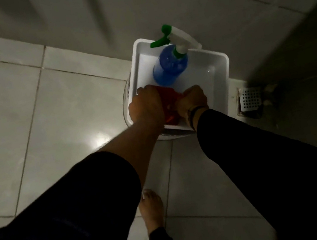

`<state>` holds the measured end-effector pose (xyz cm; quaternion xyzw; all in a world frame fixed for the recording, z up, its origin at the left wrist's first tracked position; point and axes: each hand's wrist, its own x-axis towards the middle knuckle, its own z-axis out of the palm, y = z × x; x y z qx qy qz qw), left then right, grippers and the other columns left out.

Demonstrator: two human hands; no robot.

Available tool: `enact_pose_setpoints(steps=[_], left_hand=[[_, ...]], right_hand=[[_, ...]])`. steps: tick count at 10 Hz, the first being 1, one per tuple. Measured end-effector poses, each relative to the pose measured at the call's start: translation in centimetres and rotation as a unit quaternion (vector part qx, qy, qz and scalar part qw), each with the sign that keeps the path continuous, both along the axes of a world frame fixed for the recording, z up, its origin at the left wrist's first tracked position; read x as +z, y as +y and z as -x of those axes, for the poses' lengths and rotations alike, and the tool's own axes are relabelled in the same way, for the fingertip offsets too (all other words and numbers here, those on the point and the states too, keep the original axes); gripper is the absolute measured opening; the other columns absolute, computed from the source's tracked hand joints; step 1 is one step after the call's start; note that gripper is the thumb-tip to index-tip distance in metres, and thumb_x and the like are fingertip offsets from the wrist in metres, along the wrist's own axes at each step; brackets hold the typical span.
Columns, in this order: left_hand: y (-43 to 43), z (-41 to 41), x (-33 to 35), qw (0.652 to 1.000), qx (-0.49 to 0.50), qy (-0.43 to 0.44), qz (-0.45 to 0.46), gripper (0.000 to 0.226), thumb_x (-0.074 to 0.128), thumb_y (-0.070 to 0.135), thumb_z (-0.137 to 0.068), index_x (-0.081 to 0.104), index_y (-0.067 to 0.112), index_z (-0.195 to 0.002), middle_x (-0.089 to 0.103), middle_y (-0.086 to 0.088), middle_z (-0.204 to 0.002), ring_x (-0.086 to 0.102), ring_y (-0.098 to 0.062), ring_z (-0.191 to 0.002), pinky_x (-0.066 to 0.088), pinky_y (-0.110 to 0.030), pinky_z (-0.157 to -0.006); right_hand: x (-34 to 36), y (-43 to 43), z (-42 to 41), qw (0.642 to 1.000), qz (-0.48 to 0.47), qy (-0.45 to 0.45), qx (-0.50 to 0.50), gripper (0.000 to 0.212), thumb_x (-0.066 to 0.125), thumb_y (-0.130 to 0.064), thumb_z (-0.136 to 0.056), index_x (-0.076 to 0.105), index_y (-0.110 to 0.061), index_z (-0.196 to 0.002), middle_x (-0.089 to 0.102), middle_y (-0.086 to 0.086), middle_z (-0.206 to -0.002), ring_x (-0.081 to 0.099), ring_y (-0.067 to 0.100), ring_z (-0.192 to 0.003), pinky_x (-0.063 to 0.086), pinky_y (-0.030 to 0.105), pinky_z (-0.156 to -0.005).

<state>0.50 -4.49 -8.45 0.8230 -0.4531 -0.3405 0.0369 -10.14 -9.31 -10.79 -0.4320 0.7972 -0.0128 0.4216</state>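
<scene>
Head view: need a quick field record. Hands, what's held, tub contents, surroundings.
left hand: grips the red cloth, fingers curled over it
right hand: grips the same cloth from the other side
cloth location: at the near end of the white tub
tub contents: blue spray bottle with green trigger, at the far end
bottle contact: neither hand holds it
surroundings: tiled floor; floor drain right of the tub; bare foot below
lighting: dim

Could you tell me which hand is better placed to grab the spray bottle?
Probably the left hand: it lies closest to the spray bottle, though it and the right hand grip the cloth.
</scene>
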Motion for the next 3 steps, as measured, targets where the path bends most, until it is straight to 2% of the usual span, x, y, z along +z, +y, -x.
enact_pose_setpoints(steps=[1, 2, 3], left_hand=[[0.2, 0.3, 0.0, 0.999, -0.03, -0.026, 0.024, 0.051, 0.061, 0.032, -0.103, 0.05, 0.009, -0.148, 0.062, -0.014, -0.141, 0.07, -0.037, -0.122, 0.057, -0.045, -0.096], [0.9, -0.5, 1.7, 0.991, -0.094, -0.041, 0.088, 0.068, 0.059, 0.04, -0.104, 0.034, 0.012, -0.16, 0.055, -0.013, -0.147, 0.068, -0.033, -0.122, 0.059, -0.044, -0.099], [4.7, -1.4, 5.2, 0.98, -0.09, -0.029, 0.173, 0.055, 0.054, 0.039, -0.105, 0.044, 0.017, -0.154, 0.059, -0.008, -0.143, 0.068, -0.026, -0.119, 0.06, -0.037, -0.093]], right_hand=[[-0.3, 0.1, -0.4, 0.998, 0.038, 0.044, 0.009, 0.073, 0.087, -0.039, -0.083, 0.051, -0.013, -0.141, 0.063, 0.012, -0.144, 0.064, 0.035, -0.129, 0.055, 0.049, -0.112], [1.3, 0.8, -1.4, 0.995, 0.079, 0.053, 0.018, 0.077, 0.078, -0.055, -0.088, 0.045, -0.014, -0.145, 0.062, 0.013, -0.147, 0.063, 0.037, -0.131, 0.052, 0.051, -0.115], [5.5, 3.3, -1.4, 0.991, 0.123, 0.005, -0.043, 0.07, 0.087, -0.034, -0.085, 0.049, -0.014, -0.14, 0.064, 0.014, -0.145, 0.065, 0.038, -0.13, 0.054, 0.051, -0.113]])
